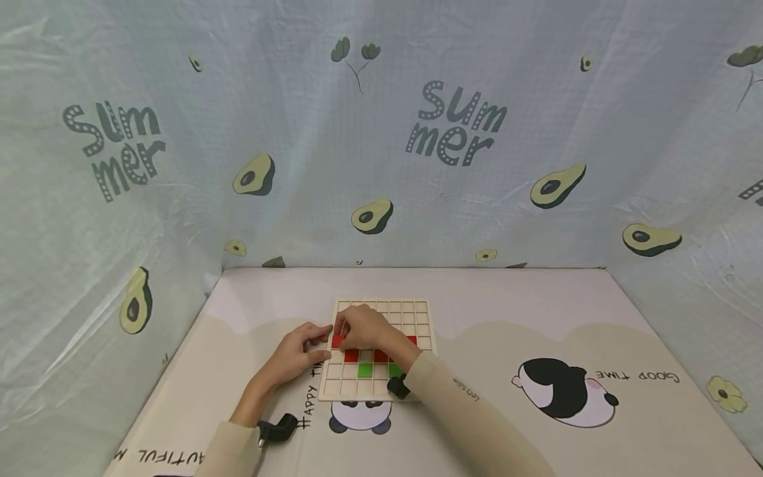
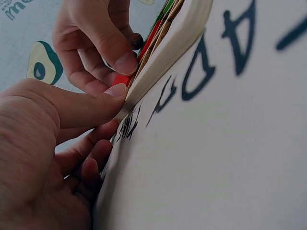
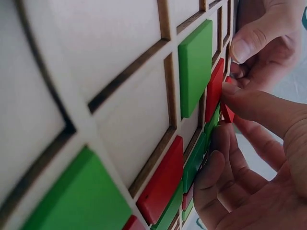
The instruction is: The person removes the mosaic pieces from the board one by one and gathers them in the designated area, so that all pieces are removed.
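A square wooden grid board (image 1: 330, 391) lies on the table with red and green square tiles in some of its cells. My right hand (image 1: 365, 328) reaches across the board and pinches a red tile (image 3: 229, 103) between thumb and fingers at the left border column. Beside the left edge is my left hand (image 1: 292, 354), its thumb and forefinger spread apart and touching the board's side. The left thumb (image 2: 108, 98) lies against the rim, close to the held tile. A red tile (image 1: 352, 356) and a green tile (image 1: 365, 370) sit in nearby cells. My right hand and forearm hide part of the board.
Printed pandas (image 1: 566, 391) and lettering decorate the tablecloth. Avocado-patterned sheeting (image 1: 369, 132) rises behind the table and at both sides. A black wrist device (image 1: 277, 428) is by my left sleeve, another (image 1: 398, 386) over the board's lower right.
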Action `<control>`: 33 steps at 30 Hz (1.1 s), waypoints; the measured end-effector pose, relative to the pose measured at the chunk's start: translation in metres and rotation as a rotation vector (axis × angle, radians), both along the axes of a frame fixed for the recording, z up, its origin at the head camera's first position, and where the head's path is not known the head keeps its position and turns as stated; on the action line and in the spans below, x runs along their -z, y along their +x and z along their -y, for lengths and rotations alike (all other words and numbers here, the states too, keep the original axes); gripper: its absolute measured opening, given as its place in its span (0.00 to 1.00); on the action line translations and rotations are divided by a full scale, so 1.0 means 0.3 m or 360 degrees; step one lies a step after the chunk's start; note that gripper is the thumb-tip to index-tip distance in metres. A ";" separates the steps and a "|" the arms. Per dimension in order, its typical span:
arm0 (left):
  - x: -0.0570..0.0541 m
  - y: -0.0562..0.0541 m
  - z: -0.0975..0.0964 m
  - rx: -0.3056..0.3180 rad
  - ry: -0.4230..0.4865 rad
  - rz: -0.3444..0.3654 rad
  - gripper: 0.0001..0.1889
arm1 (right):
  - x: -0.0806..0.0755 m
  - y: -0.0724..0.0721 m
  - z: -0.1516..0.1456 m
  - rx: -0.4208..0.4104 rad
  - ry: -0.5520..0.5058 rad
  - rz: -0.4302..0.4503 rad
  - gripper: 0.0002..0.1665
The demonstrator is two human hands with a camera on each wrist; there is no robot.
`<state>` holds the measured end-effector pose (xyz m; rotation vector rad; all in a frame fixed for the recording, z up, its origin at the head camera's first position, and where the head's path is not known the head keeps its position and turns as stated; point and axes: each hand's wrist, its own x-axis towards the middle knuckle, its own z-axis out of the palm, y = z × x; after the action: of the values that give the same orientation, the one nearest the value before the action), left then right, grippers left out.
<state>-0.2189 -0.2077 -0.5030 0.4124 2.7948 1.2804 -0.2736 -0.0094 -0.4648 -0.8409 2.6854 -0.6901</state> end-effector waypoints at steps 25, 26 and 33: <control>-0.005 0.003 0.001 0.0015 0.0007 0.0033 0.29 | 0.006 -0.006 -0.031 -0.0022 -0.0308 0.0064 0.08; -0.006 0.002 0.001 0.0019 0.0006 0.0031 0.29 | 0.007 -0.007 -0.034 -0.0020 -0.0315 0.0065 0.08; -0.007 0.003 0.001 0.0028 0.0012 0.0028 0.29 | -0.015 -0.008 -0.074 -0.0002 -0.0372 0.0120 0.08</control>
<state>-0.2178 -0.2082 -0.5010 0.4227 2.7666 1.2855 -0.2761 0.0129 -0.4605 -0.8511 2.5704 -1.0289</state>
